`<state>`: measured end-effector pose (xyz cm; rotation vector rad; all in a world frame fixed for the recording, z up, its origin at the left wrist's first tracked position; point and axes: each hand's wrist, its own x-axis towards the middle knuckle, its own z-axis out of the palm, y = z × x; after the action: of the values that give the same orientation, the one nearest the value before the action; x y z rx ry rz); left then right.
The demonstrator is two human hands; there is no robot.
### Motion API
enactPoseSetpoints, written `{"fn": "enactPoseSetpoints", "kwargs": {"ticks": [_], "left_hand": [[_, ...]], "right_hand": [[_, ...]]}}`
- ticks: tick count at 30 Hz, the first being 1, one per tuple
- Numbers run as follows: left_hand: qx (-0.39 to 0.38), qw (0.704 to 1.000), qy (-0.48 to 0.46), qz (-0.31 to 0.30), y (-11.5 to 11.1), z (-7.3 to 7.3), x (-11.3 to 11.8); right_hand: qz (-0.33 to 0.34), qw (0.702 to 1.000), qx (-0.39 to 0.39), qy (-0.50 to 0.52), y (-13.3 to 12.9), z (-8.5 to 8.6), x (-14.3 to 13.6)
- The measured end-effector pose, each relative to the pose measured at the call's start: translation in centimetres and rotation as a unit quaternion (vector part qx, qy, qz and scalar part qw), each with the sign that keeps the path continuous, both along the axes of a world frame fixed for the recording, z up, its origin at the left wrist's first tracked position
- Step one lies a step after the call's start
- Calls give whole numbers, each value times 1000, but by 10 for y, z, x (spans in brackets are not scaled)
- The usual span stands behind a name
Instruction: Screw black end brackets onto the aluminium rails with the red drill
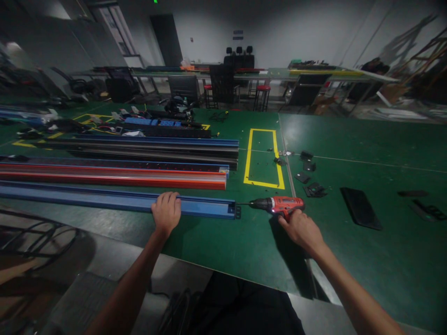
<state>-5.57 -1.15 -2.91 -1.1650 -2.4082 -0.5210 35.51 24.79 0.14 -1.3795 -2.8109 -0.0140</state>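
A long blue metal channel (202,207) lies along the near side of the green table, with a small black end cap (238,212) at its right end. My left hand (166,211) is closed over the channel, a little way in from that end. In my right hand (302,229) is a red and black cordless drill (284,204), the fingers wrapped round its handle. It lies level and points left, and its long thin bit reaches the channel's capped end. Whether the bit sits in a screw is too small to tell.
Beyond the blue channel lie a red channel (174,180) and several dark and blue ones (157,143). Yellow tape (247,160) marks a rectangle on the table (349,149). Small black parts (314,190) and a dark phone-like slab (361,208) lie at right.
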Motion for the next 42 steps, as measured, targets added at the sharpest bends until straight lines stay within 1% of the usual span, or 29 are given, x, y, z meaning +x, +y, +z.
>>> {"fn": "enactPoseSetpoints", "kwargs": {"ticks": [4, 6, 10, 14, 22, 27, 32, 37, 42], "left_hand": [[1, 1000, -3, 0, 0, 0, 0], [-2, 1000, -2, 1, 0, 0, 0], [-3, 1000, -6, -1, -1, 0, 0], [0, 1000, -14, 2, 0, 0, 0], [-8, 1000, -12, 3, 0, 1, 0], [-14, 1000, -13, 7, 0, 2, 0], [-6, 1000, -9, 4, 0, -1, -2], [-4, 1000, -13, -1, -1, -2, -3], [-9, 1000, -8, 3, -1, -1, -1]], "right_hand": [[-5, 999, -27, -22, 1, 4, -1], [-10, 999, -29, -25, 0, 5, -1], [0, 1000, -15, 0, -1, 4, -1], [-25, 999, -9, 26, -2, 2, -2], [-31, 997, 11, 71, -2, -3, -2], [-21, 998, 25, 56, -1, -6, -1], [0, 998, 48, 48, -2, -7, 1], [-2, 999, 50, 16, -3, -7, 1], [-2, 999, 47, 26, -3, -8, 0]]}}
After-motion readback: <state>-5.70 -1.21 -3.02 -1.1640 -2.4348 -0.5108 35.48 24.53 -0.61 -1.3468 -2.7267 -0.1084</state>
